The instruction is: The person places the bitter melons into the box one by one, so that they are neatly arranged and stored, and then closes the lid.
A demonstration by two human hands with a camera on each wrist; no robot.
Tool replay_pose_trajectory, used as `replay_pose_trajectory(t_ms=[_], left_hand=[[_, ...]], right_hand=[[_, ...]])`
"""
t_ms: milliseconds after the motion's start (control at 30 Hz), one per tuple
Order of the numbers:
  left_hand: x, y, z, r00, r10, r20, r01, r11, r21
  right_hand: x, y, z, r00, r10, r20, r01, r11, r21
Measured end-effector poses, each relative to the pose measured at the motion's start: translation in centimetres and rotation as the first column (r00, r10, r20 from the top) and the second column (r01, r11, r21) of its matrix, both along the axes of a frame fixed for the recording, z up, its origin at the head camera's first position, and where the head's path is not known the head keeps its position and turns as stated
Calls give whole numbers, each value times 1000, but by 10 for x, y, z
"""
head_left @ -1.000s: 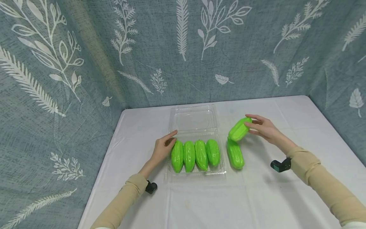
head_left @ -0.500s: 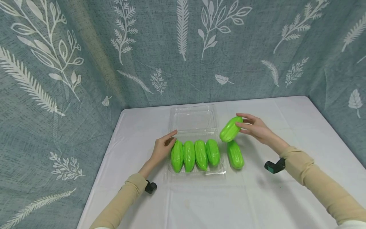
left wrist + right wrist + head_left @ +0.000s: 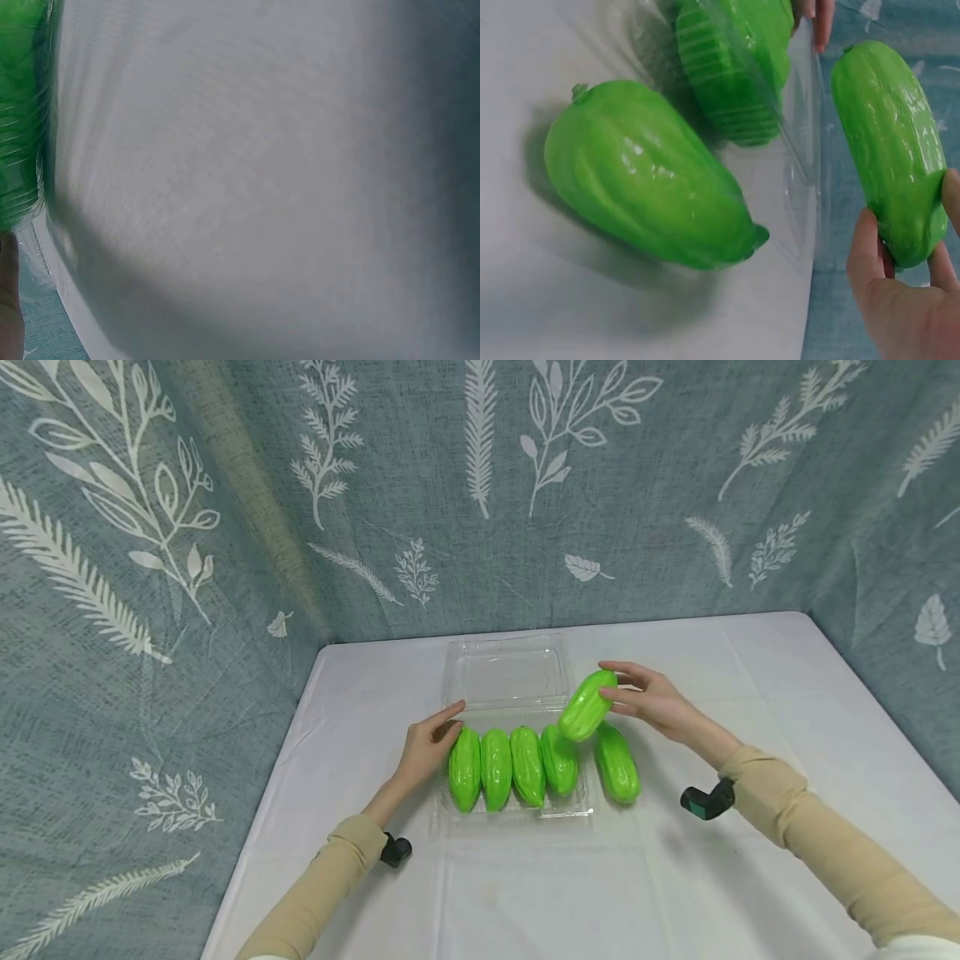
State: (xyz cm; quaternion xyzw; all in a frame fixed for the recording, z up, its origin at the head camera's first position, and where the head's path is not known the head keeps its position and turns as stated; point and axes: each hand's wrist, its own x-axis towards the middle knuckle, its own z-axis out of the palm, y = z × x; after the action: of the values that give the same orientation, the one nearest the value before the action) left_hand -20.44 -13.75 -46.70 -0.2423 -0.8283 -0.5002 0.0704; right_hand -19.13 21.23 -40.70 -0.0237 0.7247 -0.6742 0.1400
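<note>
My right hand pinches a glossy green gourd by its upper right end, fingers and thumb on opposite sides. It hangs tilted above the right part of a clear plastic box, overlapping the rightmost of several similar gourds lined up inside. Another gourd lies on the table just right of the box. At the box's far left corner, my left hand touches the rim area with its index finger and thumb near the leftmost gourd. Only part of a finger shows in the left wrist view.
The clear lid lies folded back behind the box. A white cloth covers the table. Patterned grey-green curtains stand behind and at both sides. Each wrist wears a small black camera.
My right hand has carried the gourd leftward from above the loose gourd to above the box's right end, dipping slightly at the last. The left hand and box stay in place.
</note>
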Motion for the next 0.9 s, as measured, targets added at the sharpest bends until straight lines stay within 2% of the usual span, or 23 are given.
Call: replay_pose_trajectory(t_ms=[100, 233, 533, 900], left_hand=[[6, 2, 11, 1000, -1, 15, 1, 1000, -4], [8, 3, 13, 1000, 2, 26, -2, 1000, -6], [8, 3, 13, 1000, -7, 13, 7, 1000, 5], [9, 4, 15, 1000, 5, 20, -4, 1000, -7]], right_hand=[[-1, -6, 1, 1000, 15, 2, -15, 1000, 1], [-3, -14, 1, 999, 38, -1, -38, 999, 14], [-6, -32, -2, 993, 116, -37, -116, 993, -6], [-9, -57, -6, 985, 172, -25, -172, 985, -31]])
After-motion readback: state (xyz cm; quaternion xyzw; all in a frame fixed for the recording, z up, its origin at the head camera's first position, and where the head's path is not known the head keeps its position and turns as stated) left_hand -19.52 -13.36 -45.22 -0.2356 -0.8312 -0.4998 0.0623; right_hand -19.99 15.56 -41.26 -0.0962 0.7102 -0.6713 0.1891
